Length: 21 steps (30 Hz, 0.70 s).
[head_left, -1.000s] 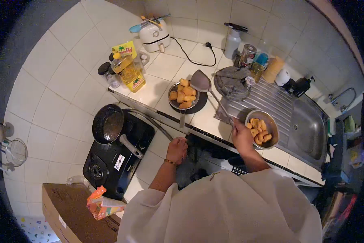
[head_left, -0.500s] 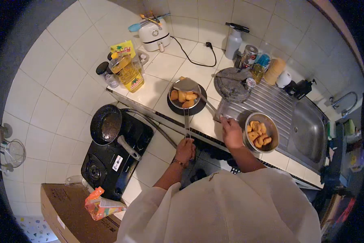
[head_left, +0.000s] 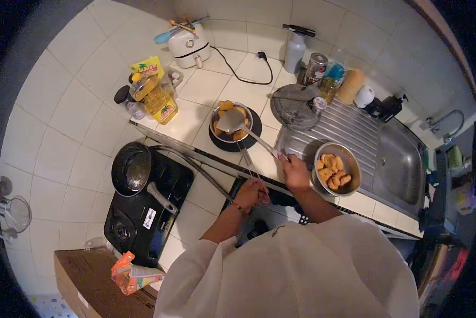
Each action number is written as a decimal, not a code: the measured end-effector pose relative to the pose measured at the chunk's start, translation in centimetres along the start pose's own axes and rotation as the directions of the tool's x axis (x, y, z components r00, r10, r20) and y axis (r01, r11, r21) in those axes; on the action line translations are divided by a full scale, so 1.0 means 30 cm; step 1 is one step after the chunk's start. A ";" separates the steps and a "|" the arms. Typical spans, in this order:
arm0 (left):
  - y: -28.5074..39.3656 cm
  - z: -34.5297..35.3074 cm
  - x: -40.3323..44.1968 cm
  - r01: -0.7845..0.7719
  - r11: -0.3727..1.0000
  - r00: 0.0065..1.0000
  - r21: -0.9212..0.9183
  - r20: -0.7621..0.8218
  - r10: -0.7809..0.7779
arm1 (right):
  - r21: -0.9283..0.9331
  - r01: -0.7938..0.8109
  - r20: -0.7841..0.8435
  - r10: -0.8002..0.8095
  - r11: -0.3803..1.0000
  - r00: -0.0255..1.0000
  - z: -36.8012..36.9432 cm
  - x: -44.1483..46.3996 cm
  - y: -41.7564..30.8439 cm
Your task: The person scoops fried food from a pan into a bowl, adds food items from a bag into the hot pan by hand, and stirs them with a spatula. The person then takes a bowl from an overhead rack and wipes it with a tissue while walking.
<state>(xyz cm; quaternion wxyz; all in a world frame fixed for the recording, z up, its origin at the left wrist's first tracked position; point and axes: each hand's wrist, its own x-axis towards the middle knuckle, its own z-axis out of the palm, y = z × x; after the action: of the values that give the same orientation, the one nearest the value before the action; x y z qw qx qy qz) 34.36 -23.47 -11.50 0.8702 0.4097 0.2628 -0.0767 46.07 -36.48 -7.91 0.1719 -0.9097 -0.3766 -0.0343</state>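
Observation:
My left hand (head_left: 252, 195) is closed round the thin metal handle of a strainer (head_left: 245, 153). Golden-brown fried pieces (head_left: 226, 106), like nuggets, fill the strainer's round bowl, which is over a black round base (head_left: 255, 129) on the counter. My right hand (head_left: 295, 172) grips the handle of a metal spatula (head_left: 230, 121). Its broad head lies over the pieces and hides some of them. Close to the right of that hand, a steel bowl (head_left: 354, 159) holds more golden-brown pieces (head_left: 332, 172).
Left, a black frying pan (head_left: 132, 168) rests on the gas stove (head_left: 142, 222). An oil bottle (head_left: 157, 100) and a white air fryer (head_left: 190, 45) stand behind. A dark lid (head_left: 296, 108) lies by the sink (head_left: 402, 175). An orange packet (head_left: 132, 273) sits on a cardboard box (head_left: 89, 281).
The view has shifted slightly. The spatula's head has moved down and left across the strainer, uncovering pieces at the back. Both hands keep their holds.

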 end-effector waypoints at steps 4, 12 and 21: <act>0.028 0.052 0.015 0.081 0.995 0.997 0.050 0.013 -0.082 | 0.026 0.065 -0.210 -0.058 0.998 0.976 0.023 0.005 0.017; 0.007 0.066 0.157 0.156 0.982 0.985 0.108 0.060 -0.163 | 0.088 0.071 -0.292 -0.042 0.994 0.955 -0.037 -0.011 0.029; 0.038 0.135 0.229 0.165 0.983 0.983 0.085 0.072 -0.172 | 0.145 -0.053 -0.085 0.066 0.988 0.994 -0.060 -0.066 0.042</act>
<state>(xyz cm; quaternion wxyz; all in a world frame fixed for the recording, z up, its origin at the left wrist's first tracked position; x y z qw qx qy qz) 42.20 -25.22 -12.19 0.8533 0.4168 0.2588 -0.1765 45.67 -39.27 -6.95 0.2539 -0.9034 -0.3428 -0.0430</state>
